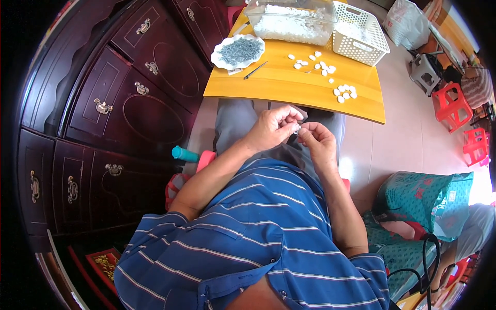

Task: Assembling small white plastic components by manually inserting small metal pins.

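My left hand (271, 127) and my right hand (317, 140) meet over my lap, just below the near edge of a low yellow table (268, 85). Both pinch one small white piece (297, 129) between their fingertips. On the table lie several loose small white pieces (319, 64) and a second cluster (345, 92) near the front right. A white plate (223, 61) holds a heap of thin grey metal bits (239, 50). A dark slim tool (256, 70) lies beside the plate.
A clear plastic tub (292, 20) of white pieces and a white perforated basket (361, 33) stand at the table's far side. A dark wooden cabinet (119, 103) fills the left. Red stools (450, 106), a teal bag (423, 199) and another seated person (478, 85) are on the right.
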{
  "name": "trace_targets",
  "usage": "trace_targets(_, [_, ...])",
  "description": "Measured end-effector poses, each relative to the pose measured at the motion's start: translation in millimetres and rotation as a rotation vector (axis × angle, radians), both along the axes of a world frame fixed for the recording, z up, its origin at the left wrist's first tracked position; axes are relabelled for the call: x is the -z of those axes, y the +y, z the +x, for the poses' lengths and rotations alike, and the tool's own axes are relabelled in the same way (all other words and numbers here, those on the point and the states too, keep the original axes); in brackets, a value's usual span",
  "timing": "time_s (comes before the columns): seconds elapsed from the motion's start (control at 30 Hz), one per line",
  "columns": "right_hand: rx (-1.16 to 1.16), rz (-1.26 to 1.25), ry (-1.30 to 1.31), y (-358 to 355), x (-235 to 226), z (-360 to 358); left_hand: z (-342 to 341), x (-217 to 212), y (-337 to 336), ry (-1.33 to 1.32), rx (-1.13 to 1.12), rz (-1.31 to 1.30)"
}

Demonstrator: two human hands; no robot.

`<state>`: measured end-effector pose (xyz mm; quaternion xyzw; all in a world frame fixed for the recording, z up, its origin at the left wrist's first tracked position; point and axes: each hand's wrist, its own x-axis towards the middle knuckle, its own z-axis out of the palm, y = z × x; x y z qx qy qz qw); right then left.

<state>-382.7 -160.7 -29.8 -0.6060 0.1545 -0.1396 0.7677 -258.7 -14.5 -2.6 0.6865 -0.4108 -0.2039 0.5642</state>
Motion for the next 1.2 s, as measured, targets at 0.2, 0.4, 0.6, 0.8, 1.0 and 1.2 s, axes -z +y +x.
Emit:
trace_targets(0.2, [0.019, 0.107, -0.059, 2, 4, 4, -4, -6, 2, -0.054, -0.033, -0.001])
trace_targets(0.4, [0.127, 0.133, -0.129, 2, 5, 5, -16, -19, -2, -0.303, -0.085, 0.051])
trace_targets(0.6, [0.129, 0.226, -0.135, 14, 2, 6, -21, -15, -4, -0.721, -0.182, 0.030])
trace_targets(0.8, [0.082, 0.289, -0.140, 12, 2, 5, -20, -10, -5, -0.704, -0.187, -0.014])
trace_targets(1.0, [0.049, 0.354, -0.128, 3, 5, 6, -15, -4, -6, -0.679, -0.124, -0.006])
trace_targets(1.2, [0.075, 0.333, -0.161, 6, 12, 7, -19, -10, -5, -0.696, -0.132, -0.008])
